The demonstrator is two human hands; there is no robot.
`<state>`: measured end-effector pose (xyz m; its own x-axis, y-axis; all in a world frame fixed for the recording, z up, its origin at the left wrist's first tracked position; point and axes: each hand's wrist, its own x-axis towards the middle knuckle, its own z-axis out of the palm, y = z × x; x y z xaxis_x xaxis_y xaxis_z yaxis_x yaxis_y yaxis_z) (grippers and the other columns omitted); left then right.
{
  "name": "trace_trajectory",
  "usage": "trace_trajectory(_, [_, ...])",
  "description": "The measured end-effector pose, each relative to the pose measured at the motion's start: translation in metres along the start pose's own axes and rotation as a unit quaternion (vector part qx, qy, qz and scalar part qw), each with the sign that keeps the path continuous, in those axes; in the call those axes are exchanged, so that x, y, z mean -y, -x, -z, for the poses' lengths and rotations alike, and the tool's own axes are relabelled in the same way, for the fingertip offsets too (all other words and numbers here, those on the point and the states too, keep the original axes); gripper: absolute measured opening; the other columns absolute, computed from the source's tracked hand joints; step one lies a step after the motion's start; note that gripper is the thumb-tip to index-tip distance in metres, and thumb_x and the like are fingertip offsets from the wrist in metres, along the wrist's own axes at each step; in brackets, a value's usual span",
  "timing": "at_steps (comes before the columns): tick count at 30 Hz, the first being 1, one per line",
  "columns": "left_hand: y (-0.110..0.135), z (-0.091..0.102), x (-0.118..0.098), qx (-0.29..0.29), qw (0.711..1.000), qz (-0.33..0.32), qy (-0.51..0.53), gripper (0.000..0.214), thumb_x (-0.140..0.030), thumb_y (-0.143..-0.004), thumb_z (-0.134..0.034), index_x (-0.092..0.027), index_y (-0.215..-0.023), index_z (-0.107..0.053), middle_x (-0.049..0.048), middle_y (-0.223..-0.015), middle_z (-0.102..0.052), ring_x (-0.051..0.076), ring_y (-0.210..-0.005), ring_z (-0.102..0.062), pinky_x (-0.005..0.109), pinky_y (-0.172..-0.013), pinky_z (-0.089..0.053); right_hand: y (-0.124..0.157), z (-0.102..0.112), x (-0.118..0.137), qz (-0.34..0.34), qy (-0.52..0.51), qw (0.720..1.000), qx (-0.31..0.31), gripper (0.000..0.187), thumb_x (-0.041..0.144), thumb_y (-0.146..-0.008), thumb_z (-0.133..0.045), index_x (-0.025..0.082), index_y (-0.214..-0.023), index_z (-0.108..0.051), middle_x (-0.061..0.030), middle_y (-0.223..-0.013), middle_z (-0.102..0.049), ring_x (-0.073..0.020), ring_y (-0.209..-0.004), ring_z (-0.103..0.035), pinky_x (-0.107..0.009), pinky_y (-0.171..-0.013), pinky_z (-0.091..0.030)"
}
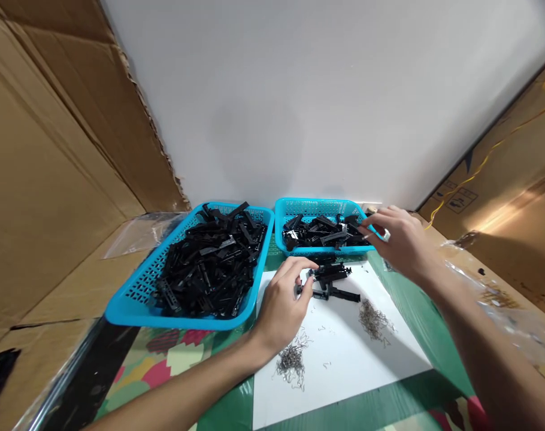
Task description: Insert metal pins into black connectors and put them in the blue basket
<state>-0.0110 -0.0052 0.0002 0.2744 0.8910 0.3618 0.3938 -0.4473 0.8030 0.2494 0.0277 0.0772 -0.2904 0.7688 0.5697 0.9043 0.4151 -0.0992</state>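
My left hand [284, 302] is curled at the near side of a small pile of black plastic parts [333, 272], thumb and forefinger closed around the end of one. Another slim black part [344, 294] lies beside the pile on the white sheet [344, 371]. Over the right end of the smaller blue basket [324, 249], my right hand [398, 239] pinches a dark part, partly blurred against the heap of black parts [321, 230] inside. Two heaps of tiny bent metal springs, the left one [291, 359] and the right one [374, 320], rest on the sheet.
A larger blue basket [187, 324] piled with black parts stands on the left. Behind both baskets rises a white wall [272, 102]. Cardboard [52, 114] borders the left side and a cardboard box [501, 179] the right. Clear plastic bags [515, 323] lie at right.
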Motion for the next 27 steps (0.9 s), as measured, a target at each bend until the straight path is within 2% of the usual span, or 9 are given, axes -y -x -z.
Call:
trace_trajectory(3, [0.001, -0.001, 0.001, 0.024, 0.996, 0.013, -0.088, 0.02, -0.01, -0.089, -0.061, -0.022, -0.104, -0.065, 0.0043, -0.108, -0.07, 0.025, -0.104, -0.06, 0.04, -0.09, -0.048, -0.025, -0.01, -0.013, 0.006, 0.045, 0.997, 0.061, 0.025, 0.016, -0.094, -0.055, 0.02, -0.082, -0.077, -0.0057, -0.074, -0.067, -0.0217, -0.072, -0.056, -0.036, -0.07, -0.04])
trace_trajectory(7, [0.006, -0.003, 0.0, 0.059, 0.983, 0.031, -0.172, 0.037, -0.008, -0.073, -0.064, -0.022, -0.107, -0.058, 0.0046, -0.104, -0.066, 0.028, -0.099, -0.057, 0.045, -0.088, -0.045, -0.038, -0.027, -0.015, -0.024, 0.041, 0.994, 0.095, 0.023, 0.018, -0.091, -0.058, 0.018, -0.088, -0.081, -0.0083, -0.078, -0.071, -0.0212, -0.072, -0.059, -0.035, -0.067, -0.039])
trace_trajectory(11, [0.007, -0.004, 0.002, 0.089, 0.981, 0.016, -0.173, 0.028, -0.007, -0.08, -0.06, -0.022, -0.104, -0.058, 0.0035, -0.1, -0.065, 0.027, -0.098, -0.058, 0.044, -0.087, -0.043, -0.04, -0.035, -0.019, -0.042, 0.033, 0.992, 0.118, 0.021, 0.021, -0.091, -0.061, 0.018, -0.087, -0.082, -0.007, -0.073, -0.069, -0.0188, -0.065, -0.056, -0.033, -0.061, -0.036])
trace_trajectory(15, [0.004, -0.003, 0.005, 0.127, 0.986, -0.014, -0.108, 0.017, -0.008, -0.092, -0.062, -0.023, -0.101, -0.061, 0.0024, -0.103, -0.068, 0.026, -0.102, -0.06, 0.042, -0.09, -0.045, -0.036, -0.028, -0.011, -0.061, -0.005, 0.992, 0.114, 0.023, 0.027, -0.097, -0.062, 0.019, -0.09, -0.082, -0.0053, -0.073, -0.071, -0.0171, -0.063, -0.057, -0.032, -0.062, -0.038])
trace_trajectory(18, [0.003, -0.001, 0.004, 0.101, 0.994, -0.018, -0.026, 0.015, -0.009, -0.098, -0.06, -0.022, -0.104, -0.062, 0.0029, -0.108, -0.068, 0.024, -0.105, -0.061, 0.038, -0.091, -0.047, -0.023, -0.017, 0.014, -0.037, -0.13, 0.984, 0.112, 0.024, 0.039, -0.099, -0.068, 0.021, -0.093, -0.081, -0.0029, -0.076, -0.072, -0.016, -0.065, -0.059, -0.031, -0.063, -0.043])
trace_trajectory(20, [0.003, -0.002, 0.002, 0.059, 0.998, -0.015, 0.03, 0.013, -0.011, -0.101, -0.059, -0.022, -0.106, -0.061, 0.0028, -0.108, -0.066, 0.021, -0.102, -0.061, 0.034, -0.089, -0.048, -0.01, -0.013, 0.033, 0.031, -0.188, 0.97, 0.151, 0.022, 0.043, -0.098, -0.072, 0.023, -0.096, -0.081, -0.0022, -0.079, -0.072, -0.0166, -0.07, -0.061, -0.031, -0.065, -0.045])
trace_trajectory(22, [0.003, -0.003, 0.002, 0.025, 0.996, -0.009, 0.081, 0.01, -0.015, -0.102, -0.06, -0.023, -0.109, -0.059, 0.0023, -0.106, -0.065, 0.019, -0.097, -0.061, 0.032, -0.087, -0.049, 0.002, -0.013, 0.047, 0.094, -0.191, 0.96, 0.18, 0.017, 0.04, -0.098, -0.074, 0.024, -0.1, -0.081, -0.0022, -0.078, -0.071, -0.0181, -0.074, -0.062, -0.033, -0.069, -0.047])
trace_trajectory(25, [0.004, -0.004, 0.002, -0.012, 0.991, 0.001, 0.134, 0.014, -0.022, -0.102, -0.064, -0.023, -0.115, -0.058, 0.0022, -0.107, -0.064, 0.018, -0.094, -0.062, 0.032, -0.088, -0.051, 0.007, -0.014, 0.048, 0.128, -0.172, 0.962, 0.168, 0.014, 0.036, -0.099, -0.072, 0.025, -0.098, -0.082, -0.0034, -0.079, -0.07, -0.0198, -0.078, -0.063, -0.035, -0.07, -0.047])
trace_trajectory(27, [0.004, -0.005, 0.002, -0.028, 0.99, 0.004, 0.14, 0.023, -0.027, -0.102, -0.065, -0.023, -0.123, -0.056, 0.0038, -0.115, -0.063, 0.018, -0.096, -0.063, 0.033, -0.089, -0.053, -0.001, -0.013, 0.037, 0.111, -0.162, 0.972, 0.132, 0.017, 0.037, -0.098, -0.072, 0.025, -0.093, -0.082, -0.0033, -0.078, -0.07, -0.0196, -0.075, -0.062, -0.035, -0.068, -0.047])
